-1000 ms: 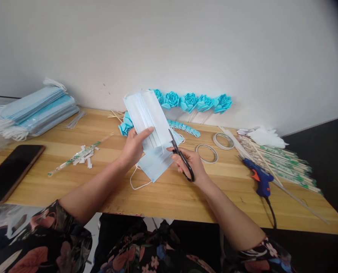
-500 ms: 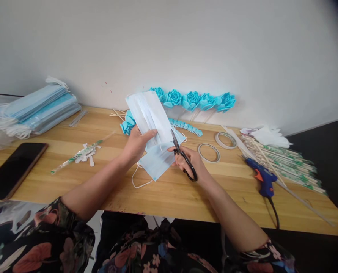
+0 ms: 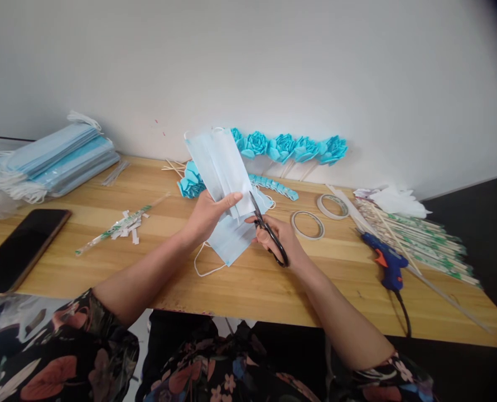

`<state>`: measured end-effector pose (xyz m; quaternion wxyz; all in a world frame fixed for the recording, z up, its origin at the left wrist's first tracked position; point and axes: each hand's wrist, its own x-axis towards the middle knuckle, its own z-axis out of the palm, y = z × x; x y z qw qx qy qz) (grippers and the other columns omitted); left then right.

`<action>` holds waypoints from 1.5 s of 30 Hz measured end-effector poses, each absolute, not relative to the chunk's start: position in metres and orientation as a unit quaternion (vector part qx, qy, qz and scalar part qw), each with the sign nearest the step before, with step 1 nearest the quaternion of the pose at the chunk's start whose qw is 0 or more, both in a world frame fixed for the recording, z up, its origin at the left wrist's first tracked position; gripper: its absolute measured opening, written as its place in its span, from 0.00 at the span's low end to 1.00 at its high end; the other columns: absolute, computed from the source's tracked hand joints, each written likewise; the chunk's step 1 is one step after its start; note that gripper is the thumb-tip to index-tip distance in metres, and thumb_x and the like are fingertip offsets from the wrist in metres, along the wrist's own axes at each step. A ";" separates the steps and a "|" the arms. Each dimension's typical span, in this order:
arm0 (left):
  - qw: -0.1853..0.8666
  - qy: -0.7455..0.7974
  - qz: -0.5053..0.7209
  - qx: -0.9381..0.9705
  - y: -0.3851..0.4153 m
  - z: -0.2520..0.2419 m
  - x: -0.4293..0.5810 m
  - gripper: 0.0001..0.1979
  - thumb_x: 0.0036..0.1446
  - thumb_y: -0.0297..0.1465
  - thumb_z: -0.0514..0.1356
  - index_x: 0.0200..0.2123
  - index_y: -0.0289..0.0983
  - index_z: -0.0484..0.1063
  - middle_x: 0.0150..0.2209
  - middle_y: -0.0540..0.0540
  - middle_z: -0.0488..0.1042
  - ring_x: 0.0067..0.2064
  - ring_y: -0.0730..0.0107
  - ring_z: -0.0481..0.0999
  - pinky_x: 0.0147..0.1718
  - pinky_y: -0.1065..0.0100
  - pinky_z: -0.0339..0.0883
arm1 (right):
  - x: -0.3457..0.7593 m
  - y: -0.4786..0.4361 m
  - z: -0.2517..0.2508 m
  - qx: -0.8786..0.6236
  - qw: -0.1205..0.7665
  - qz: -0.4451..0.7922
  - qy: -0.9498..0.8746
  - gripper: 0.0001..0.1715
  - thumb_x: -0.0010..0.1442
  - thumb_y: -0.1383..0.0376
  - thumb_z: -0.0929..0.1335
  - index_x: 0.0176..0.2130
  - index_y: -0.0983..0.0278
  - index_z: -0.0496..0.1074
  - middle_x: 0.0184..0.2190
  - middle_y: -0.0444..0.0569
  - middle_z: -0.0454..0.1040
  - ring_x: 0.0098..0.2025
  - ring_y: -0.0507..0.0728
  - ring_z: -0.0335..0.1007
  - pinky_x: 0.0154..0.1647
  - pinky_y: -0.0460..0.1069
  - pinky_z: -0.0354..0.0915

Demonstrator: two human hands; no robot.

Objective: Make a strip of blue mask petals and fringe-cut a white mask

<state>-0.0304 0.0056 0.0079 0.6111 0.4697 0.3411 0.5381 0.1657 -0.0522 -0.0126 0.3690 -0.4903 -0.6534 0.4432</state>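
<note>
My left hand (image 3: 210,215) pinches a pale blue face mask (image 3: 221,167) by its lower left part, the thumb lying on top. Black scissors (image 3: 269,229) are gripped in my right hand (image 3: 279,237), their blades pointing up and left at the mask's lower right edge. Beneath both hands another face mask (image 3: 233,240) lies on the wooden table (image 3: 181,285), with a white ear loop stretched out to its left. Behind the held mask stands a row of blue folded flowers (image 3: 281,148), partly hidden by it.
Stacked masks (image 3: 64,156) and a phone (image 3: 22,251) lie left, near white scraps (image 3: 129,226). Rightward are two tape rolls (image 3: 307,225), a blue glue gun (image 3: 386,259) and wrapped sticks (image 3: 428,245). A blue folded strip (image 3: 275,187) lies behind the scissors.
The held mask has tilted and shifted slightly, and its ear loops now show at the top. My left hand has moved a little to the right. The scissors have barely moved.
</note>
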 end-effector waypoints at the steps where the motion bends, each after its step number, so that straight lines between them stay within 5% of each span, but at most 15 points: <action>1: 0.610 0.349 0.536 0.467 0.005 0.009 -0.030 0.22 0.47 0.42 0.74 0.42 0.36 0.78 0.42 0.41 0.82 0.45 0.52 0.81 0.43 0.58 0.75 | 0.166 -0.052 -0.013 -0.484 0.374 0.456 -0.647 0.27 0.60 0.49 0.69 0.50 0.64 0.77 0.25 0.42 0.66 0.23 0.49 0.59 0.36 0.50 0.69; 7: 0.619 0.354 0.545 0.441 0.001 0.013 -0.027 0.24 0.47 0.38 0.74 0.47 0.36 0.78 0.45 0.40 0.82 0.47 0.54 0.81 0.45 0.59 0.75 | 0.165 -0.052 -0.007 -0.462 0.382 0.475 -0.644 0.29 0.59 0.47 0.70 0.51 0.63 0.75 0.31 0.45 0.68 0.29 0.51 0.63 0.39 0.50 0.68; 15: 0.614 0.358 0.543 0.448 -0.001 0.012 -0.027 0.21 0.46 0.39 0.74 0.42 0.34 0.79 0.44 0.40 0.82 0.44 0.56 0.81 0.42 0.60 0.76 | 0.164 -0.055 0.005 -0.469 0.358 0.453 -0.668 0.33 0.60 0.43 0.68 0.52 0.64 0.74 0.30 0.46 0.70 0.28 0.51 0.62 0.31 0.48 0.61; 22: 0.582 0.405 0.522 0.474 -0.004 0.010 -0.023 0.17 0.46 0.39 0.73 0.36 0.35 0.80 0.37 0.41 0.82 0.40 0.56 0.81 0.38 0.59 0.76 | 0.164 -0.054 0.005 -0.470 0.371 0.412 -0.687 0.33 0.58 0.35 0.65 0.33 0.63 0.70 0.26 0.44 0.67 0.26 0.51 0.58 0.29 0.47 0.58; 26: 0.553 0.422 0.526 0.490 -0.005 0.012 -0.024 0.15 0.48 0.40 0.72 0.32 0.34 0.79 0.34 0.43 0.81 0.40 0.56 0.80 0.38 0.59 0.75 | 0.164 -0.054 0.006 -0.464 0.375 0.437 -0.673 0.36 0.58 0.37 0.67 0.49 0.63 0.70 0.30 0.45 0.70 0.27 0.51 0.60 0.30 0.48 0.60; 31: 0.532 0.431 0.529 0.502 -0.005 0.012 -0.024 0.14 0.49 0.40 0.71 0.32 0.35 0.79 0.34 0.44 0.81 0.39 0.58 0.80 0.36 0.61 0.75 | 0.165 -0.053 0.002 -0.454 0.379 0.504 -0.629 0.49 0.58 0.44 0.71 0.68 0.59 0.52 0.32 0.43 0.70 0.28 0.52 0.66 0.27 0.46 0.66; 38: 0.523 0.421 0.521 0.527 -0.006 0.011 -0.025 0.14 0.50 0.39 0.71 0.35 0.35 0.80 0.33 0.43 0.82 0.34 0.61 0.79 0.31 0.64 0.73 | 0.164 -0.053 0.002 -0.476 0.370 0.478 -0.638 0.42 0.59 0.46 0.70 0.65 0.60 0.59 0.34 0.44 0.72 0.24 0.49 0.64 0.22 0.44 0.64; 45: 0.572 0.386 0.496 0.528 -0.008 0.009 -0.024 0.18 0.48 0.41 0.72 0.37 0.35 0.80 0.38 0.42 0.83 0.39 0.57 0.81 0.38 0.61 0.76 | 0.163 -0.053 0.004 -0.470 0.387 0.476 -0.635 0.31 0.58 0.45 0.70 0.52 0.62 0.66 0.32 0.44 0.72 0.22 0.49 0.64 0.22 0.45 0.63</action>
